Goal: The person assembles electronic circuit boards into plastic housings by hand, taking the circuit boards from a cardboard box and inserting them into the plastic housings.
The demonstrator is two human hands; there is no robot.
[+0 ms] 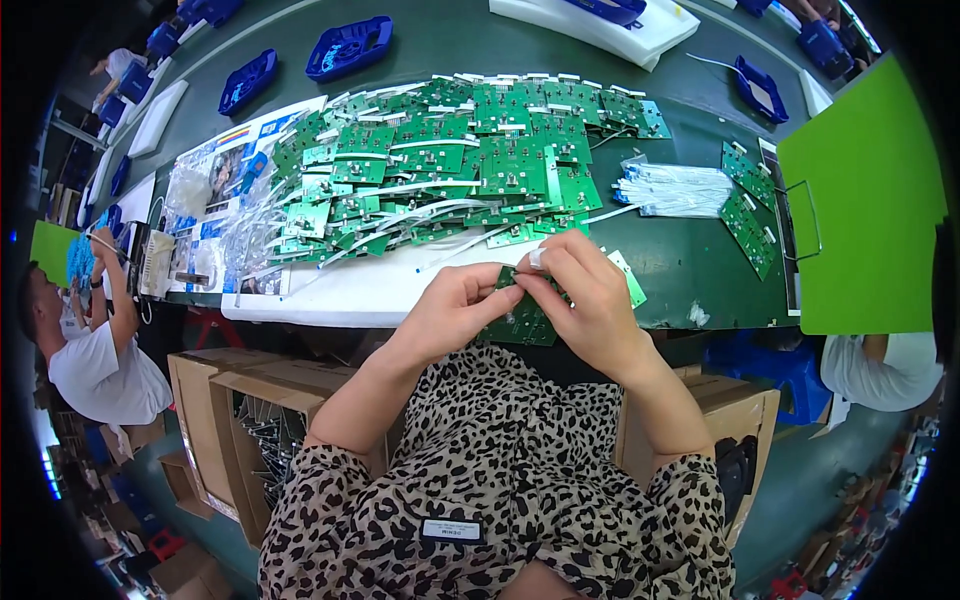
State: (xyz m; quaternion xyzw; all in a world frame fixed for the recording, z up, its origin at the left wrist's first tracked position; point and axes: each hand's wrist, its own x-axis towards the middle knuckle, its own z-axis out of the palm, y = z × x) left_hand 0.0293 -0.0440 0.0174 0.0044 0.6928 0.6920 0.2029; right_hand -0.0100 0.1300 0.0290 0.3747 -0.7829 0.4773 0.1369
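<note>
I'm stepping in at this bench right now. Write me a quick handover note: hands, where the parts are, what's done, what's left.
Left hand and right hand both grip one green circuit board over the table edge; the right fingertips pinch a small white piece at its top.
A big pile of green boards with white ribbon cables lies ahead; a bundle of white cables lies to the right, with a few more boards beyond it.
Which boards are finished cannot be told.

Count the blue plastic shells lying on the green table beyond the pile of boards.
3 clearly, far left: one nearest the pile's left, one right of it, one at the top edge. Similar blue pieces lie farther right and along the left edge; some may be hidden.
</note>
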